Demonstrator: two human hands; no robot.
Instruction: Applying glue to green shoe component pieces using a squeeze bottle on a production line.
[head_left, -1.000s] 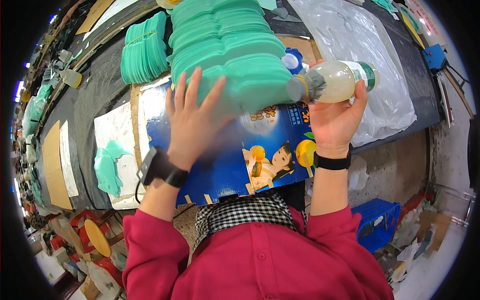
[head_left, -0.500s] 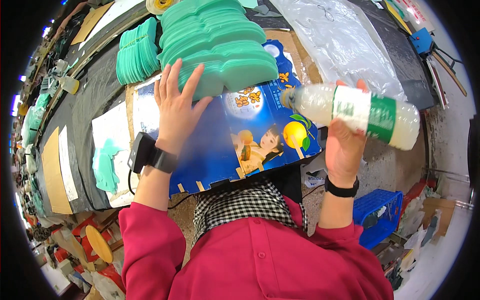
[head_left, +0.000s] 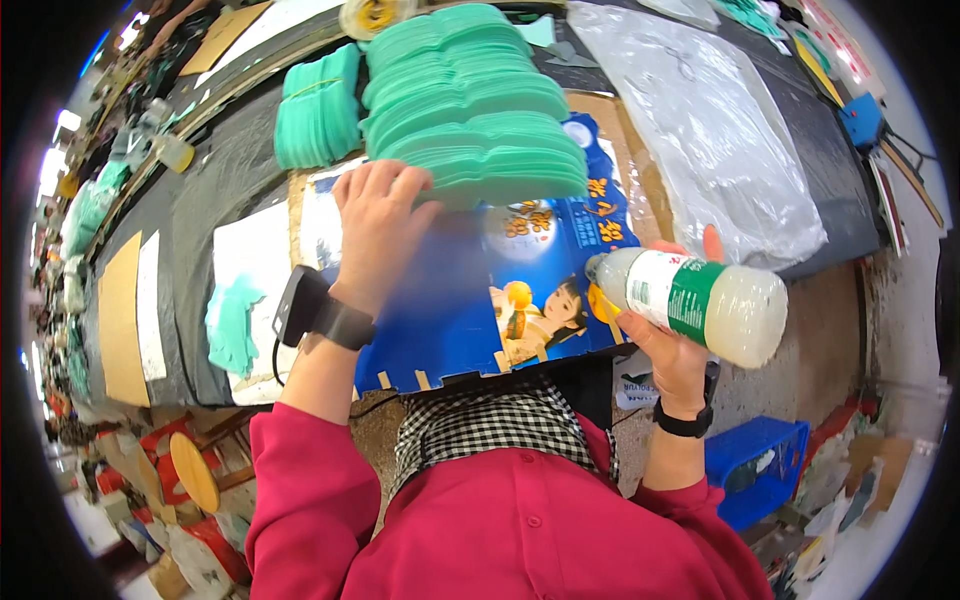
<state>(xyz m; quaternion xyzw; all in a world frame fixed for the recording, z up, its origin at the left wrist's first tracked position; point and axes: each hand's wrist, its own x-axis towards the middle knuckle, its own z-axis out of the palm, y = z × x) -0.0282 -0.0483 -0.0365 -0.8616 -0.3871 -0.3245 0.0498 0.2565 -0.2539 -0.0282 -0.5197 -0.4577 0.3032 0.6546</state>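
My right hand (head_left: pixel 672 365) is wrapped around a plastic bottle (head_left: pixel 745 315) with a white and green label and whitish contents. The bottle lies tilted, its narrow end toward the left, over the right part of a blue printed cardboard sheet (head_left: pixel 430 330). At the near left corner of a large stack of green, wavy-edged sheets (head_left: pixel 480 120), my left hand (head_left: pixel 378 235) has its fingers bent and its thumb apart. Nothing shows in that hand, and its fingertips seem to touch the stack's near edge. A smaller banded bundle of green sheets (head_left: pixel 318 110) stands to the left.
A clear plastic bag (head_left: pixel 700 120) covers the table's right side. Left of the cardboard lies a white sheet with a green smear (head_left: pixel 235 320). A roll of tape (head_left: pixel 378 12) sits at the back. Below the table are a blue crate (head_left: pixel 755 470) and a round wooden stool (head_left: pixel 195 472).
The bottle in my right hand has come lower and leftward, closer to the cardboard. My left hand's spread fingers have bent and drawn together by the stack. The whole view has shifted slightly.
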